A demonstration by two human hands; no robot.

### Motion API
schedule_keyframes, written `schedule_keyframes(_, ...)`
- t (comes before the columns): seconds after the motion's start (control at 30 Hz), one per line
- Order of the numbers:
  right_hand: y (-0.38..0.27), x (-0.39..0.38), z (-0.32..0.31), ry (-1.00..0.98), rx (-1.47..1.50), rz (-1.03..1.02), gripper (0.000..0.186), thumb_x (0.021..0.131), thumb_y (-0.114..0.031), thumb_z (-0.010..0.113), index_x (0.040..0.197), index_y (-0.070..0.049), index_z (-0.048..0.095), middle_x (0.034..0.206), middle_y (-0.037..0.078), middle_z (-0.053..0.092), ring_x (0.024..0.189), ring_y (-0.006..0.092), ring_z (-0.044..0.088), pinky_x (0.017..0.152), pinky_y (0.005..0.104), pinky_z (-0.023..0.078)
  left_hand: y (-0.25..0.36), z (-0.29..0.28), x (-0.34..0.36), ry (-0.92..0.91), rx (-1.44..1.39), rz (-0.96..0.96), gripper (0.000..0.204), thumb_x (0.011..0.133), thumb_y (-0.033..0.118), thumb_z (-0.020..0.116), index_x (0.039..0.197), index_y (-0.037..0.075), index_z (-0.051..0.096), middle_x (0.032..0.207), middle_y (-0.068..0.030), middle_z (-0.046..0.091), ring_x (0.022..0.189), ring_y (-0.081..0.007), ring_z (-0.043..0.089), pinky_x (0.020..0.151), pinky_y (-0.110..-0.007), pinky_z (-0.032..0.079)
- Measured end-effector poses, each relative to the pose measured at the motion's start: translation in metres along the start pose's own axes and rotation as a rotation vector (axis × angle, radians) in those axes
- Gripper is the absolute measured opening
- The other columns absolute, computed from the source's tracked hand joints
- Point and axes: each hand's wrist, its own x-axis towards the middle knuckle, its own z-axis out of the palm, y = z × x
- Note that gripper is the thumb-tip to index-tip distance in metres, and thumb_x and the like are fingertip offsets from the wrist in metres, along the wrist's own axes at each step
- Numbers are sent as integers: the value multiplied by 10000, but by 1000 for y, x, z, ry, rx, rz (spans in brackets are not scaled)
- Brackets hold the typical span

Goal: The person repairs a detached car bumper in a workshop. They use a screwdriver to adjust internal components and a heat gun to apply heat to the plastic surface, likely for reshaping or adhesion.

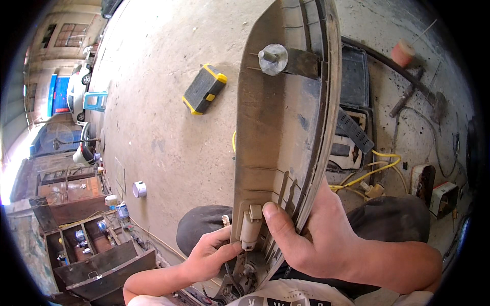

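A long, dusty plastic trim panel (261, 132) stands on end before me, its ribbed inner side facing me. My right hand (321, 232) is closed round its right edge, thumb lying on the inner side beside a beige cylindrical fitting (250, 228). At the lower left edge my left hand (212, 252) pinches the panel, thumb tip near the fitting's lower end and fingers partly hidden behind. A small pale piece (226, 220) sticks up by its fingers; whether they hold it is unclear. Higher on the panel sits a round metal disc (273, 59) with a stud.
A black-and-yellow toolbox (205, 89) lies on the concrete floor ahead. Right of the panel are an open black tool case (353, 76), a yellow cable (380, 168) and a hammer (408, 92). A compartmented metal box (92, 260) stands at left, near a white roll (139, 189).
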Motion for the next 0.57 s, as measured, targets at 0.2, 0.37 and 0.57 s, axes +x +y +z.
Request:
schedule_keyframes(0.2,0,-1,0,9,1,5,312,908,-68,578,1183,48,489,1060,156,629,963,231,609,850,360,474,3,2,4,-57,-215,-107,363,982,106,549,1324,-15,533,1233,-53,594,1129,-110,526,986,-279,411)
schedule_keyframes(0.37,-3,-1,0,16,-13,-4,304,898,-62,579,1174,48,511,1047,161,628,945,247,610,844,370,473,3,0,8,-120,-275,-150,446,957,99,583,1377,4,467,1247,-33,568,1144,-106,513,993,-281,401)
schedule_keyframes(0.57,-1,-2,-1,0,-16,-42,330,894,-71,579,1200,42,526,1052,163,627,938,279,610,848,382,470,9,2,13,-154,-187,-156,515,927,97,624,1399,11,437,1257,-16,551,1149,-99,502,996,-274,391)
